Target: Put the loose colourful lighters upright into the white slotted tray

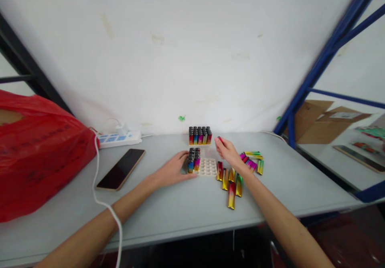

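Observation:
My left hand [173,168] rests at the left end of a white tray [208,167] with rows of round holes, its thumb along the front edge and its fingers behind. Two columns of lighters [194,160] with black tops stand upright in the tray's left part. To the right and a little above the tray, my right hand [227,150] is closed on a lighter [220,140]; just a dark red bit of it shows. Loose shiny lighters [231,195] in red, gold and green lie beside the tray, below that hand. More loose lighters [252,164] lie beyond my right wrist.
A full block of upright lighters [200,136] stands behind the tray, near the wall. At left are a phone [121,169], a power strip [120,139], a white cable [96,180] and a red bag [45,156]. A blue frame [319,63] bounds the right side.

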